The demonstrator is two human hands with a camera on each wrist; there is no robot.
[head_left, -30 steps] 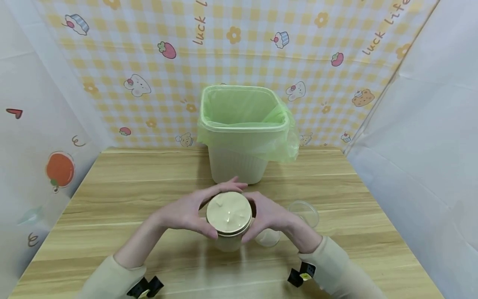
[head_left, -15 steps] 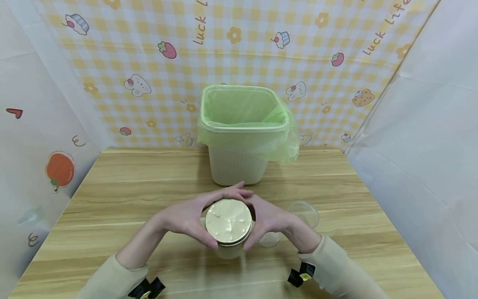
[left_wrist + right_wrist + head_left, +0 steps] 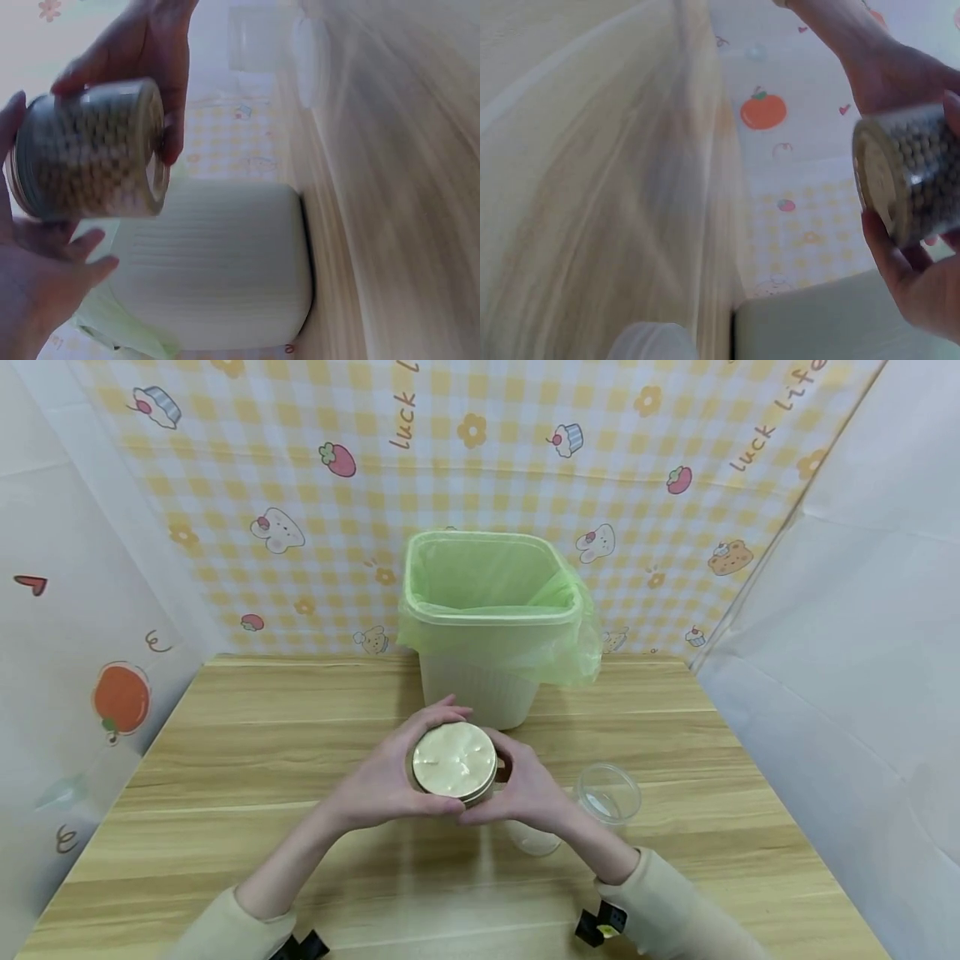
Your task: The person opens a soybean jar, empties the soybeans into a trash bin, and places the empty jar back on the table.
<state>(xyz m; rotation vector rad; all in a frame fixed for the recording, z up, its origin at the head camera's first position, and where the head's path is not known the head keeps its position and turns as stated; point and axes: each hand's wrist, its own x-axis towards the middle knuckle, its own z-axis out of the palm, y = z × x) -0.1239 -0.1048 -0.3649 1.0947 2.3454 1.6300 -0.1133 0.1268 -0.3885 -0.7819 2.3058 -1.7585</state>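
Observation:
Both hands hold a clear jar (image 3: 455, 760) with a gold, dented foil-like top, off the table and just in front of a bin. Small round brown pieces fill the jar (image 3: 90, 150), as its side shows in the left wrist view. My left hand (image 3: 378, 781) curves round its left side, and my right hand (image 3: 528, 789) grips the right side. The thumbs meet near the front of the rim. In the right wrist view the jar's flat pale base (image 3: 877, 176) faces the table side.
Behind the jar stands a white bin (image 3: 480, 685) with a green liner (image 3: 558, 643) hanging over its rim. A clear plastic cup (image 3: 609, 793) and a round translucent lid-like piece (image 3: 534, 841) lie on the wooden table (image 3: 262, 760) at the right.
The jar first came slightly toward me, then moved away toward the bin and a little left, both hands keeping hold of it. The thumbs now lie closer together.

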